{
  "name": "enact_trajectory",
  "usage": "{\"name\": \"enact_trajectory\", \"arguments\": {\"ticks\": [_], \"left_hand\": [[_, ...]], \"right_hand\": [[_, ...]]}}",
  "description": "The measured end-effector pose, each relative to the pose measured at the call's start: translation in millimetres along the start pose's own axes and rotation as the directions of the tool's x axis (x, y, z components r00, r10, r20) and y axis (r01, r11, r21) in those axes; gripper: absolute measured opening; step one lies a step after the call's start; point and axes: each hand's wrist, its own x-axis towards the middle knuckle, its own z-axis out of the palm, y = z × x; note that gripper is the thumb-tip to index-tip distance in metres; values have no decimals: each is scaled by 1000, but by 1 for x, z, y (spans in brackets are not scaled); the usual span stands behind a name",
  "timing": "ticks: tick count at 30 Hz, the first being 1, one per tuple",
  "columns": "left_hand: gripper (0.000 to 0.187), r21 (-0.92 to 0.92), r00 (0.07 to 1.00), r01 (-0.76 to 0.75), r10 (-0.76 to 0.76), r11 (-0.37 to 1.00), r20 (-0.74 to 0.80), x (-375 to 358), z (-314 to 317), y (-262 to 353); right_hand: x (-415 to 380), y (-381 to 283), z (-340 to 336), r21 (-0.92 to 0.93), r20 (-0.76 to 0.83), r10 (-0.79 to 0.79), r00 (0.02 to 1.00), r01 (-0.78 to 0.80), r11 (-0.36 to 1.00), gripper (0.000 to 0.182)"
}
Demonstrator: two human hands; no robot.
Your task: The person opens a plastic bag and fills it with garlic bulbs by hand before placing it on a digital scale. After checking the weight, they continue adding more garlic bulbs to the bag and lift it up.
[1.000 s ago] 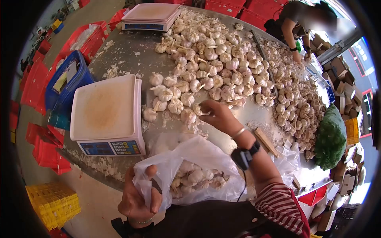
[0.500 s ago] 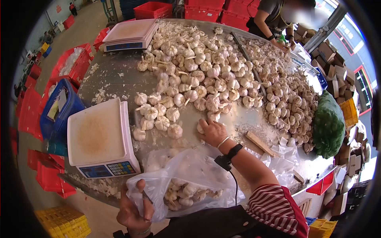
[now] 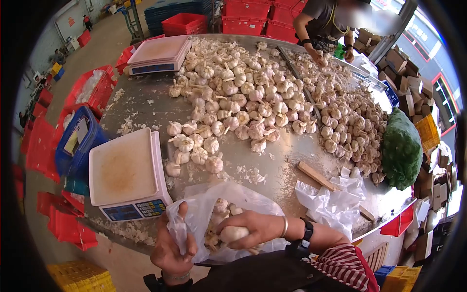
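Observation:
A clear plastic bag (image 3: 265, 204) lies open at the table's near edge with several garlic bulbs inside. My left hand (image 3: 174, 243) pinches the bag's left rim between thumb and fingers. Over the bag's mouth, my right hand (image 3: 255, 228) is closed around a white garlic bulb (image 3: 233, 234). Beyond the bag, a big heap of garlic bulbs (image 3: 238, 97) covers the middle of the metal table (image 3: 253, 163). Left of the bag stands a white scale (image 3: 124, 168) with nothing on its pan.
A second scale (image 3: 160, 51) stands at the back left. A metal bar (image 3: 311, 100) divides off another garlic pile (image 3: 355, 126). A green net sack (image 3: 401, 148), a wooden stick (image 3: 316, 175) and crumpled plastic (image 3: 331, 199) lie right. A co-worker (image 3: 326, 29) handles garlic across the table.
My right hand has moved from the table back over the bag, bringing a garlic bulb. My left hand still holds the bag's rim. The view has shifted slightly.

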Motion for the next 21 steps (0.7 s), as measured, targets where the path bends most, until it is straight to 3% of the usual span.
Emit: {"name": "enact_trajectory", "arguments": {"ticks": [1,2,4,5,6,8,10,11,12,13,14,16,17,18,20,21], "left_hand": [[82,-3,1000,-8,8,1000,-26,-1,4,1],[82,11,999,-30,30,999,-39,-2,5,3],[82,-14,1000,-14,14,1000,-3,-6,4,7],[81,-17,1000,-5,5,1000,-2,-8,3,11],[81,-10,999,-28,27,1000,-20,-12,-1,14],[89,-46,1000,23,-22,999,9,-17,-12,17],[89,-63,1000,8,-8,998,5,-19,-21,18],[89,-105,1000,10,-11,994,-5,-21,-27,18],[90,-148,1000,14,-16,989,-12,-23,-30,18],[77,-207,1000,-7,1,978,-29,-22,-28,18],[77,-209,999,-15,8,978,-33,-22,-31,19],[76,-209,1000,-26,25,978,-11,-21,-37,17],[77,-241,1000,-26,22,970,-20,-22,-39,16],[77,-243,1000,-19,19,970,0,-22,-41,15],[77,-233,999,-24,16,972,-34,-21,-44,15],[88,-138,998,-39,34,990,-44,-20,-48,14]], "right_hand": [[9,7,9,-204,-86,-70,994,52,978,42],[16,14,15,-201,-61,-86,994,72,977,42],[30,31,21,-573,-281,-31,959,-141,807,47],[36,47,15,-694,-216,-220,951,9,719,52],[36,43,8,-613,-157,-135,978,11,790,60],[38,23,-3,-567,-40,-223,974,161,808,61],[51,-14,-33,-363,386,-138,912,288,886,72],[63,-23,-49,-248,505,-116,855,273,929,56],[77,-48,-64,-293,519,153,841,8,956,45],[90,-39,-76,-266,398,42,916,72,961,32],[112,-33,-89,-334,307,31,951,78,939,32],[157,-18,-105,-705,37,-79,996,83,704,37],[177,-1,-108,-853,67,-166,984,142,502,43],[202,26,-110,-870,120,-214,969,207,448,49],[241,66,-89,-963,89,-173,981,129,238,57],[251,61,-82,-982,65,-31,997,69,178,63]]}}
